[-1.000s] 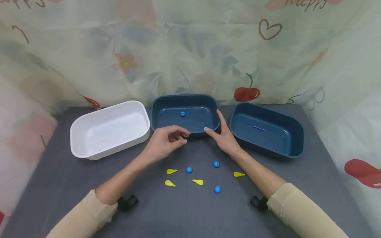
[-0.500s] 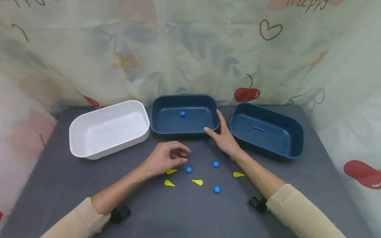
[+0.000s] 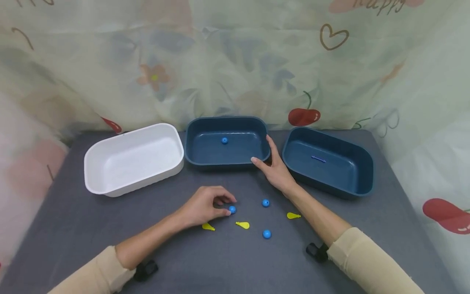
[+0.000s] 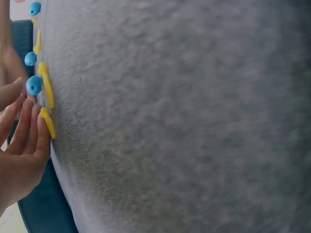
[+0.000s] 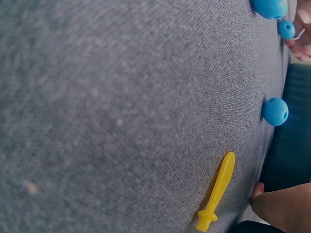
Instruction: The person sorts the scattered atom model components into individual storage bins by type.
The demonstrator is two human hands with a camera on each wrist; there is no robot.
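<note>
My left hand (image 3: 203, 206) is low over the grey table, thumb and forefinger parted around a small blue bead (image 3: 232, 210), with the thumb tip right at it. In the left wrist view, the holed bead (image 4: 34, 85) lies just beyond the fingertips. A yellow bulb-shaped piece (image 3: 208, 227) lies just below that hand, and another (image 3: 242, 225) is to its right. My right hand (image 3: 280, 175) holds the near right corner of the middle dark blue bin (image 3: 242, 152), thumb at the front rim and fingers along the side. Inside that bin sits one blue bead (image 3: 225, 140).
A white bin (image 3: 137, 161) stands at left. The right dark blue bin (image 3: 338, 171) contains a thin purple-blue stick (image 3: 318, 159). Two more blue beads, one nearer the bin (image 3: 265, 203) and one nearer me (image 3: 267, 234), and a yellow piece (image 3: 293, 215) lie near my right forearm.
My left hand has come back from the middle bin's front edge, down to the bead on the table, now covering one yellow piece. My right hand has stayed at the bin's corner.
</note>
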